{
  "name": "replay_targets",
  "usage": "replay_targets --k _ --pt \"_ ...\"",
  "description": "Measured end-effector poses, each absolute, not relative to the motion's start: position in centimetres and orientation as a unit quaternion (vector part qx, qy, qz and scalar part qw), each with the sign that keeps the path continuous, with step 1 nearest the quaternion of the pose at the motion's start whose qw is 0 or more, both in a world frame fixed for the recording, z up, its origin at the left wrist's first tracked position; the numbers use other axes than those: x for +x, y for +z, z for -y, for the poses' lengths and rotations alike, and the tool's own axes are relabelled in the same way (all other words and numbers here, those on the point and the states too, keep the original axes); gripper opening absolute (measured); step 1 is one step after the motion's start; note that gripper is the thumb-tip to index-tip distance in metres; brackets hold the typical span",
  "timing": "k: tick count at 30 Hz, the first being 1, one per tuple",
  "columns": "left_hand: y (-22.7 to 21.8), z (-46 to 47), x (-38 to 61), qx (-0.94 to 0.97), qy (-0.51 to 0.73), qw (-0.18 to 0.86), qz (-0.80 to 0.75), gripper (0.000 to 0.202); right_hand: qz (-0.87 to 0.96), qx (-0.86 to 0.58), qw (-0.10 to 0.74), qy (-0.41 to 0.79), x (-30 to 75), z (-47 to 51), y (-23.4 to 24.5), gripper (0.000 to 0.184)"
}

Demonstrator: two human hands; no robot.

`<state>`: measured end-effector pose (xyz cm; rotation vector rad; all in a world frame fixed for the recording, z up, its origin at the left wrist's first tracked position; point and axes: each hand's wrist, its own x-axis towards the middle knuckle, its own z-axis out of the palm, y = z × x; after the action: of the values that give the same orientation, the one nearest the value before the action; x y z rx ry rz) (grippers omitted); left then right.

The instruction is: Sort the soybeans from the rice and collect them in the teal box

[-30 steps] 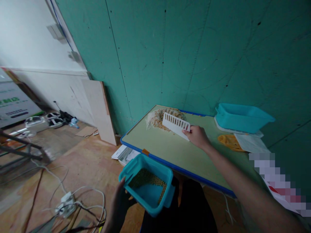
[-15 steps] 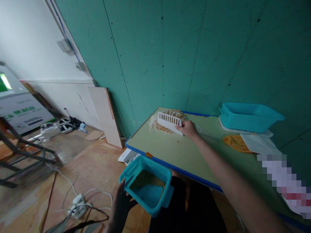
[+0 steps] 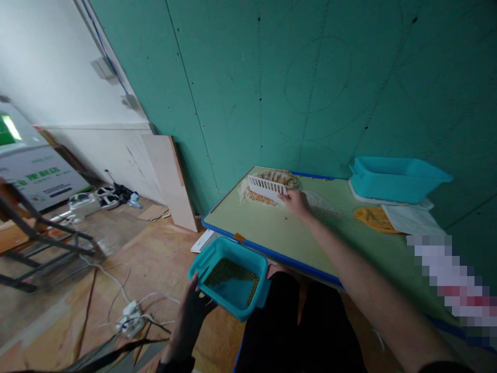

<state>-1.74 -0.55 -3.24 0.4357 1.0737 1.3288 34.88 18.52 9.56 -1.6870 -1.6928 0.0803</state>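
My right hand (image 3: pixel 297 201) is closed on one end of a white slotted plastic panel (image 3: pixel 267 187), which stands on edge against a heap of yellowish grain (image 3: pixel 276 181) at the far left corner of the green table (image 3: pixel 267 228). My left hand (image 3: pixel 193 306) grips the near side of a teal tub (image 3: pixel 229 275) held just below the table's blue front edge; some beans lie in the tub's bottom.
A second teal tub (image 3: pixel 396 178) sits at the table's back right beside a yellow cloth (image 3: pixel 375 218) and paper sheets (image 3: pixel 409 220). A power strip with cables (image 3: pixel 132 321) lies on the wooden floor at left. A board (image 3: pixel 173 181) leans on the green wall.
My right hand has carried the white panel farther away and left, from in front of the grain heap to against it. The tub in my left hand stayed roughly in place.
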Motion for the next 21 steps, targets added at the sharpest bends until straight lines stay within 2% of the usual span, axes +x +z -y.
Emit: replay_targets --k 6,14,21 --pt "-2.0 1.2 -1.2 0.233 0.563 0.652 -0.452 0.066 0.657 -0.643 0.392 0.04 35.5 -18.9 9.1 0.027" --pt "-2.9 1.2 -1.4 0.249 0.588 0.643 -0.422 0.066 0.657 -0.615 0.43 0.074 35.4 -19.8 8.6 0.027" --pt "-1.7 1.3 -0.9 0.238 0.584 0.647 -0.429 0.062 0.672 -0.59 0.437 0.097 34.9 -20.4 8.3 0.025"
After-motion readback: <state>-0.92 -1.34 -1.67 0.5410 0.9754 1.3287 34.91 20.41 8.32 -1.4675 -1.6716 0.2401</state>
